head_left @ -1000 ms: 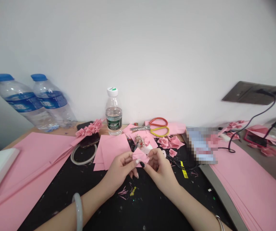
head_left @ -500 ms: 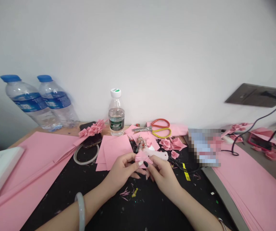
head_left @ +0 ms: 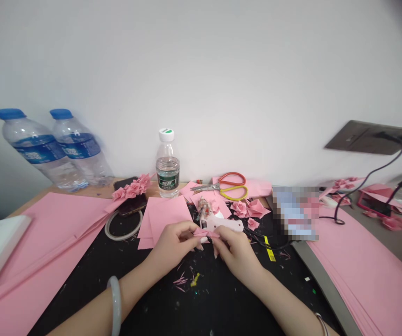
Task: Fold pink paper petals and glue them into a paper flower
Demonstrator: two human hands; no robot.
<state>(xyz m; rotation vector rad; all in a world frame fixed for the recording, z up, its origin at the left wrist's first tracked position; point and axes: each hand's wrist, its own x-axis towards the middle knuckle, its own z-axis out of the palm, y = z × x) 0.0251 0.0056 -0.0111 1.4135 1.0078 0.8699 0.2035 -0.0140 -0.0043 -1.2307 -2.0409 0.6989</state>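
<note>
A small folded piece of pink paper point(head_left: 205, 232) is pinched between both hands over the black work surface. My left hand point(head_left: 177, 240) closes on its left end, thumb toward me. On the right end, my right hand point(head_left: 235, 247) grips with thumb and fingers. Just beyond the hands lies a white hot glue gun point(head_left: 227, 224), its front end by a clump of glue-stained scraps point(head_left: 205, 208). Square pink sheets point(head_left: 169, 215) lie beyond my left hand. Several folded pink paper roses point(head_left: 253, 208) sit beyond my right hand.
Scissors point(head_left: 218, 186) with red and yellow handles lie near the wall. A small water bottle point(head_left: 167, 168) stands there, with two larger bottles point(head_left: 78, 147) at left. A tape roll point(head_left: 109, 233) lies left. Large pink sheets point(head_left: 372, 266) lie right, near black cables point(head_left: 337, 205).
The pink paper between my fingers has tilted and now shows a narrower, flatter face. Both hands remain closed on it. The view has shifted slightly.
</note>
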